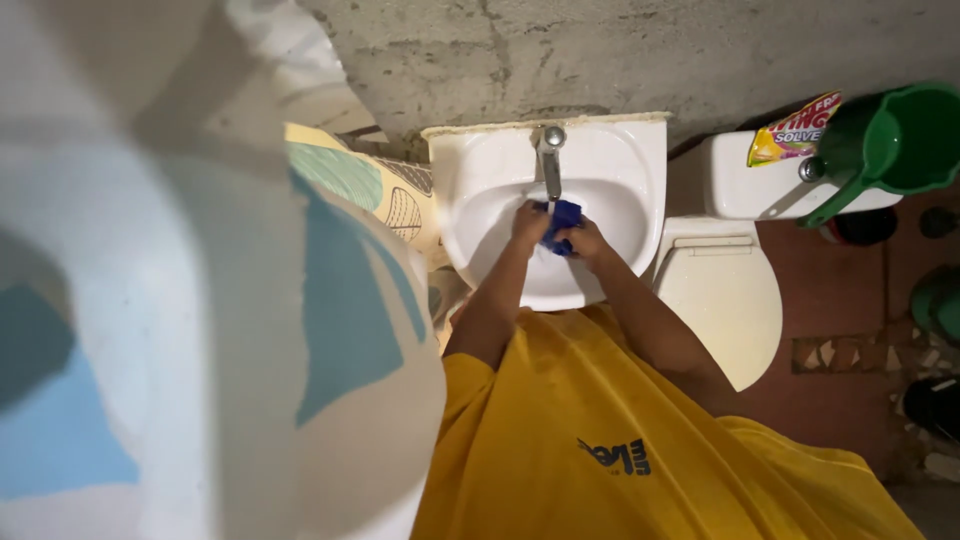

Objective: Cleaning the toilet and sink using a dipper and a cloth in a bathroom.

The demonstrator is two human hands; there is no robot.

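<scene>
Both my hands are over the bowl of a white sink (pixel 620 170), under the metal tap (pixel 550 160). My left hand (pixel 528 224) and my right hand (pixel 587 240) are closed together on a small blue cloth (pixel 563 222), which bunches between them. My yellow shirt fills the lower part of the view.
A white toilet (pixel 725 300) with its lid down stands right of the sink; on its tank (pixel 745 185) lie a colourful packet (pixel 792 130) and a green jug (pixel 885 145). A patterned curtain (pixel 200 300) hangs at the left. Rough concrete wall behind, reddish floor to the right.
</scene>
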